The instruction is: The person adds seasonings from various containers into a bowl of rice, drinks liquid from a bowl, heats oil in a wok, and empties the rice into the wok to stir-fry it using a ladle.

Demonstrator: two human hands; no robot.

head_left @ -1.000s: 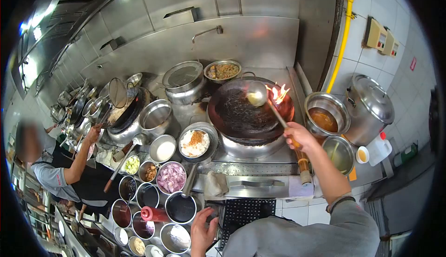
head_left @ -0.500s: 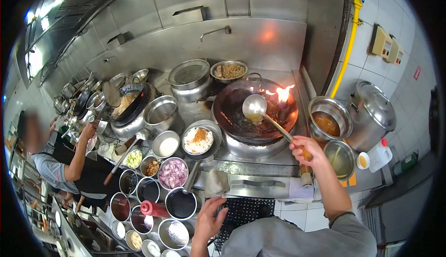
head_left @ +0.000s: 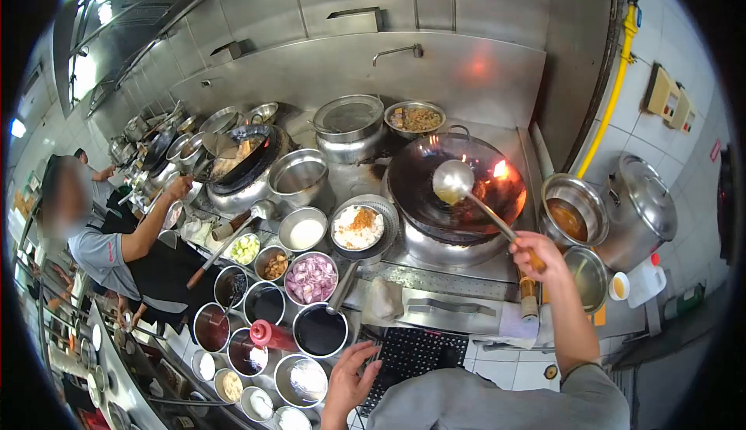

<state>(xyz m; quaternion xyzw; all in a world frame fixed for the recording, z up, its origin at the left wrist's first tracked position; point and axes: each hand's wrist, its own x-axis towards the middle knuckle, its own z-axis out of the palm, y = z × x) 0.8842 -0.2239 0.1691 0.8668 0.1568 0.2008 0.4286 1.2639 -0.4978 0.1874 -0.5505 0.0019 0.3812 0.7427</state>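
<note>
My right hand (head_left: 542, 254) is wrapped round the wooden end of a ladle (head_left: 454, 180). The ladle's bowl sits inside a dark wok (head_left: 412, 208) on the burner, with some yellowish liquid at its lip. Orange flame (head_left: 501, 170) shows at the wok's right side. Held low over the front edge, my left hand (head_left: 351, 379) is empty, its fingers bent and apart. Nearest to it are a pot of dark liquid (head_left: 321, 331) and a metal bowl (head_left: 301, 381).
Several ingredient bowls stand at the left, among them chopped purple onion (head_left: 311, 278) and a red squeeze bottle (head_left: 272, 335). A strainer holds a bowl of white food (head_left: 357, 226). Right of the wok stand a bowl of brown liquid (head_left: 567, 218) and a lidded pot (head_left: 641, 204). A co-worker (head_left: 116, 251) cooks at left.
The view has swung left, so the scene sits farther right in the picture. The flame in the wok looks smaller. My right hand still grips the ladle, and my left hand stays empty.
</note>
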